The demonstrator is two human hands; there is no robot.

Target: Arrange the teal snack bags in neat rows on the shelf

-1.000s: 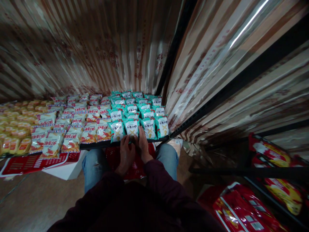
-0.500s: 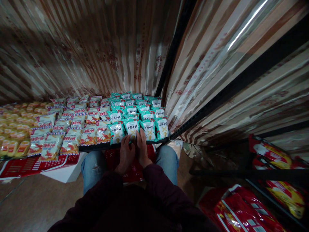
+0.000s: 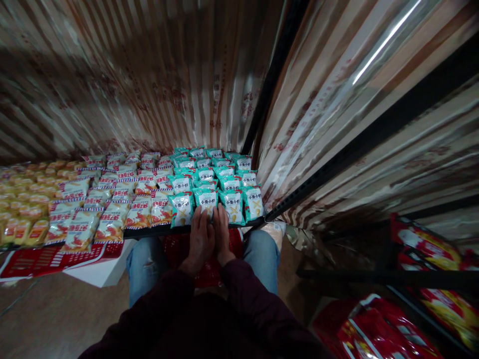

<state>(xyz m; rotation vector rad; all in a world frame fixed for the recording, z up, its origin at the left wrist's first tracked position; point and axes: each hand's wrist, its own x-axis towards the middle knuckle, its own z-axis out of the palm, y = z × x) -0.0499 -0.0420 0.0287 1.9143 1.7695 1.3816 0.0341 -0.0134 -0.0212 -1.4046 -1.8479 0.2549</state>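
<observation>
Rows of teal-and-white snack bags stand on a black-edged shelf (image 3: 149,231) in front of me. My left hand (image 3: 200,243) rests against the lower front of a snack bag (image 3: 206,200) in the nearest row, fingers stretched upward. Close beside it, my right hand (image 3: 222,234) lies with straight fingers at the same bag's lower right, near the neighbouring teal bag (image 3: 232,201). The lower part of the middle bag is hidden behind my fingers. Neither hand appears wrapped around anything.
Left of the teal bags are red-and-white shrimp snack bags (image 3: 112,219) and small yellow packs (image 3: 20,199). A black metal post (image 3: 307,192) rises at the right. Red bags (image 3: 381,324) lie lower right. Below the shelf are a red basket (image 3: 175,249) and a white box (image 3: 101,267).
My left hand has moved up slightly and its curled fingers have straightened against the bag. The right hand stays close beside it. The view has shifted slightly.
</observation>
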